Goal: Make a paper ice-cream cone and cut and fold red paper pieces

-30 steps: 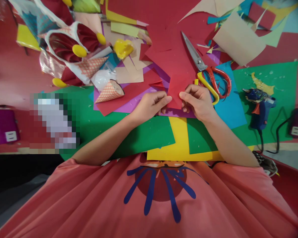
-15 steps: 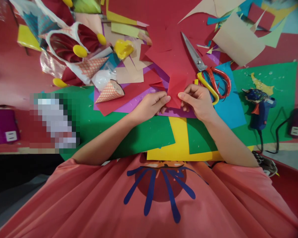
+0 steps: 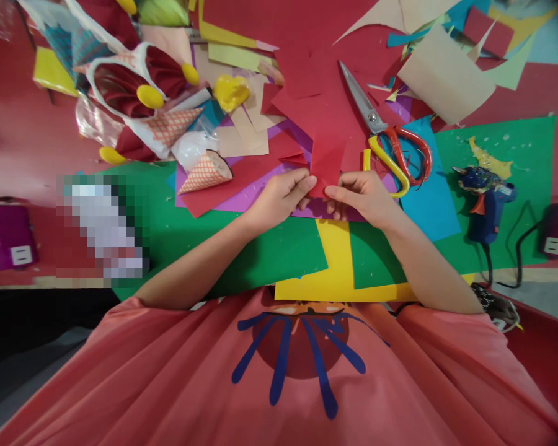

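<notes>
A small piece of red paper (image 3: pixel 327 156) is held up between my two hands, over the purple sheet (image 3: pixel 242 197). My left hand (image 3: pixel 281 197) pinches its lower left edge between thumb and fingers. At the lower right edge, my right hand (image 3: pixel 365 195) is closed with its thumb on the paper. Just left of the piece lies a small folded red scrap (image 3: pixel 294 158). Scissors (image 3: pixel 376 124) with one yellow and one red handle lie beyond my right hand, blades pointing away.
A blue glue gun (image 3: pixel 488 210) rests on green paper at right. At left are a checked paper cone (image 3: pixel 209 171), white-rimmed craft pieces (image 3: pixel 144 77) with yellow knobs, and a yellow lump (image 3: pixel 231 93). Coloured paper scraps (image 3: pixel 449 74) cover the far side.
My right thumb and fingers have slid left along the lower edge, closer to my left hand. The red piece has turned slightly and shifted a little left.
</notes>
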Action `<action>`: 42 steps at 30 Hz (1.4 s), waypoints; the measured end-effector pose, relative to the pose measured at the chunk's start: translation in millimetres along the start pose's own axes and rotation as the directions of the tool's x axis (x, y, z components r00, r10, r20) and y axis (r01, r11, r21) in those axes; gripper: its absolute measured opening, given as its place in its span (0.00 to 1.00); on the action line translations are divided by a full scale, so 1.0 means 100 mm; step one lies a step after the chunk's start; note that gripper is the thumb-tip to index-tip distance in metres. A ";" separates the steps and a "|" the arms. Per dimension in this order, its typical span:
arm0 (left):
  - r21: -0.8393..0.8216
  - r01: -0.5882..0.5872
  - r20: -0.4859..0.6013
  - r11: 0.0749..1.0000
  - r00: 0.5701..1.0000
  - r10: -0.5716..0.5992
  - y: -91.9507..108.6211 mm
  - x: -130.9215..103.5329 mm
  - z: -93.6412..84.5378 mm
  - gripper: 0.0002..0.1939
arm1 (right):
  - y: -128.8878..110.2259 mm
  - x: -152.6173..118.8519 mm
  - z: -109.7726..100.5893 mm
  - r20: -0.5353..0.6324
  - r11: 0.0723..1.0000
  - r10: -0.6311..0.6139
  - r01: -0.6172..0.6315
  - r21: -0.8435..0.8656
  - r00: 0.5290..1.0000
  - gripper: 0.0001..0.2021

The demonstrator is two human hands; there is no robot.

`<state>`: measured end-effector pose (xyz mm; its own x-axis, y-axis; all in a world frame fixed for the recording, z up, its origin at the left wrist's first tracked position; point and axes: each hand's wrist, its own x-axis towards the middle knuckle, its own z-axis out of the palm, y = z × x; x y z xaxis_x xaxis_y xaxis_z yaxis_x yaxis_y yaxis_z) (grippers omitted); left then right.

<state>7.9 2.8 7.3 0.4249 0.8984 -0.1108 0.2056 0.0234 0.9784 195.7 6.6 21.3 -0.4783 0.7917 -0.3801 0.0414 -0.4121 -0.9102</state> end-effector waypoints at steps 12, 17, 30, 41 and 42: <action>-0.151 0.099 -0.097 0.984 0.989 -0.114 0.01 0.02 0.01 0.18 | 0.06 0.01 0.00 0.048 0.999 -0.006 0.008 -0.043 0.999 0.20; -0.146 0.031 -0.100 0.989 0.994 -0.045 0.00 0.02 0.00 0.22 | 0.05 0.00 0.01 0.032 0.999 -0.024 0.025 -0.025 0.999 0.21; -0.028 -0.041 -0.052 0.999 0.998 0.040 -0.03 -0.01 0.02 0.20 | 0.02 0.01 0.00 -0.029 0.999 -0.035 0.034 -0.031 0.999 0.21; -0.145 0.033 -0.021 0.989 0.999 -0.037 0.03 -0.01 0.00 0.14 | 0.02 0.01 0.01 -0.010 0.999 -0.036 0.036 -0.004 0.999 0.20; -0.173 0.054 -0.023 0.984 0.998 -0.058 0.03 -0.01 0.00 0.13 | 0.03 0.01 0.00 0.001 0.999 -0.034 0.034 -0.008 0.999 0.20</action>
<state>8.0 1.6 10.7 0.3917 0.9054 -0.1637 0.0727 0.1469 0.9865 195.1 6.4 18.5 -0.4806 0.8045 -0.3491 0.0320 -0.3818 -0.9237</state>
